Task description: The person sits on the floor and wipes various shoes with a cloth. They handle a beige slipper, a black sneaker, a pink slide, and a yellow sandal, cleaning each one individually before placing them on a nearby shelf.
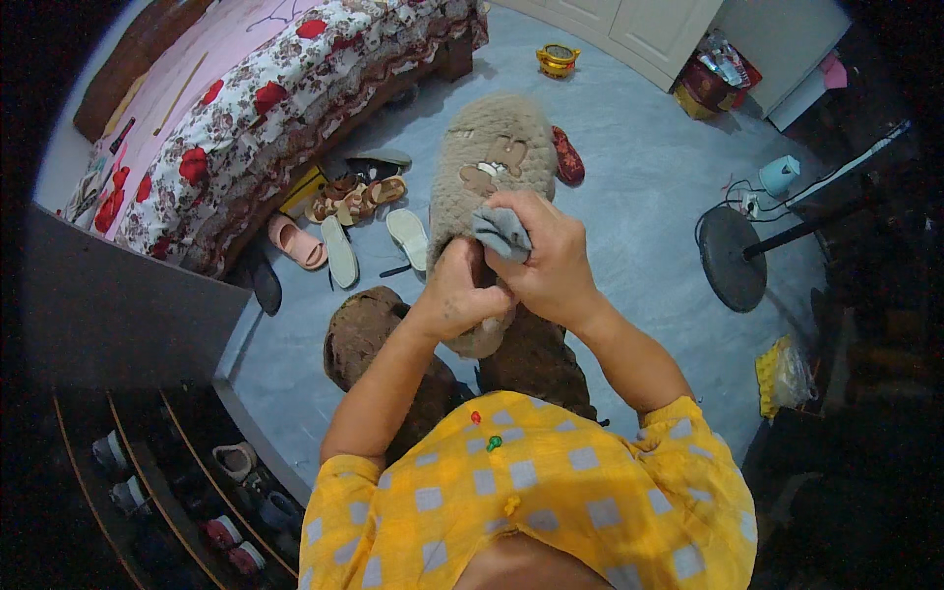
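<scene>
nearest you is your yellow checked top [551,452], with your brown trousers [364,334] just past it. over your lap you hold the fuzzy beige slipper [467,202], its toe pointing away from you and the animal figure on its upper in plain view. your left grip [452,295] is closed on the slipper near its opening, thumb stretched toward the right; how far its fingers reach inside, i cannot tell. your right grip [553,254] is curled tightly around a bunched grey cloth [502,234], which sits against the slipper close to your left fingers

as for progress, i judge you to be partway through: the slipper is picked up and steadied, and the cloth is at its opening. how much of the surface is done does not show, nor whether the cloth is going in or coming out. setting the slipper down seems to be left

farther out on the floor [639,211] lie a pink slide [298,243], a pale shoe [407,239] and brown sandals [369,200], all apart from your hands. a red slipper [567,155] lies beyond the beige one, and a small golden pot [558,61] stands farthest off
</scene>
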`<action>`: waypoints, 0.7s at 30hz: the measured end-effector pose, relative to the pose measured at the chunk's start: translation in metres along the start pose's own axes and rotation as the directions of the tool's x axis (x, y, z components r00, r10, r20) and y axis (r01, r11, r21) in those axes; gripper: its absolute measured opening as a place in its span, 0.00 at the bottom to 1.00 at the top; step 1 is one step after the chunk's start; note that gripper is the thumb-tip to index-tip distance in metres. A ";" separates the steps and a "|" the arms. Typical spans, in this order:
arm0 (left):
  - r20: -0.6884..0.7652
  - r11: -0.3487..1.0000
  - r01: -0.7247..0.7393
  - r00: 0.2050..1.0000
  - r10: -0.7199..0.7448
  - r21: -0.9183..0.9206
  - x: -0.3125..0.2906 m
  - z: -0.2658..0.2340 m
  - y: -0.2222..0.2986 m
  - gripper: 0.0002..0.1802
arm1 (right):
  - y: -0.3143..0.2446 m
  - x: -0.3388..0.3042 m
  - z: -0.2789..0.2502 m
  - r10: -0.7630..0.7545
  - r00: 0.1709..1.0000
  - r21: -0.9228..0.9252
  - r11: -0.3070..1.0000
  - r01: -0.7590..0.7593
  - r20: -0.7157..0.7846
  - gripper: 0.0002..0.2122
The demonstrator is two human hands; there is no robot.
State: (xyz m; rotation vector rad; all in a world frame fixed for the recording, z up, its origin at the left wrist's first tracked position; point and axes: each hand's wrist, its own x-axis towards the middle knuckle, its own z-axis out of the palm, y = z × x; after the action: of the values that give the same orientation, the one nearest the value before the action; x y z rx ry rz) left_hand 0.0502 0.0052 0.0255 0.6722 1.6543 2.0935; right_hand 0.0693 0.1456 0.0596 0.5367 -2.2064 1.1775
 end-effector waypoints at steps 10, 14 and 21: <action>-0.247 0.870 -0.058 0.966 -0.074 -0.490 0.002 -0.022 -0.022 0.24 | 0.022 -0.013 0.003 0.329 0.944 0.395 0.869 -0.296 -0.015 0.18; -0.259 0.832 -0.067 0.961 -0.094 -0.550 -0.002 -0.035 -0.040 0.24 | 0.022 -0.017 0.030 0.044 0.998 0.010 0.999 -0.043 -0.054 0.23; -0.284 0.831 -0.107 0.957 -0.063 -0.546 0.000 -0.041 -0.048 0.23 | 0.025 -0.003 0.049 -0.069 0.973 -0.302 0.944 0.136 0.220 0.22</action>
State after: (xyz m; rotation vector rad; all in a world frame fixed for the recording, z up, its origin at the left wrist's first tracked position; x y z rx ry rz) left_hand 0.0268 -0.0161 -0.0291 0.1938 1.0485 2.6162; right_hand 0.0423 0.1182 0.0203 0.6531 -2.4472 0.7197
